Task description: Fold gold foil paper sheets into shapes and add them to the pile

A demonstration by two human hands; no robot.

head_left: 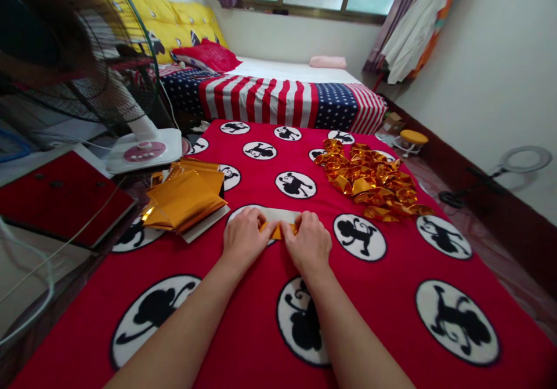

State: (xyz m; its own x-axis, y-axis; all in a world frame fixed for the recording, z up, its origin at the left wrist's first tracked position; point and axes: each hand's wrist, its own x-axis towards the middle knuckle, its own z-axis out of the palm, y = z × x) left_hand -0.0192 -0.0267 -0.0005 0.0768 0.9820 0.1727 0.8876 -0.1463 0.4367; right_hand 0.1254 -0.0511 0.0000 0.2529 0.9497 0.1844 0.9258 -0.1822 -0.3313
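A sheet of gold foil paper (277, 233), white on its other face, lies on the red cloth, its near edge folded over to show gold. My left hand (248, 235) grips the left part of that fold, thumb and fingers closed on the paper. On the right part, my right hand (308, 241) pinches it the same way, and the two thumbs nearly meet in the middle. Left of my hands sits a loose stack of flat gold foil sheets (187, 200). Over to the right is a heap of folded gold foil pieces (369, 177).
The red cloth (243, 331) carries white circles with black monkey figures. A fan (143, 148) stands at the left beside a dark red box (65, 189). Behind is a bed with a flag-patterned cover (270, 99). A yellow stool (413, 138) and a ring lamp (526, 160) are at the right.
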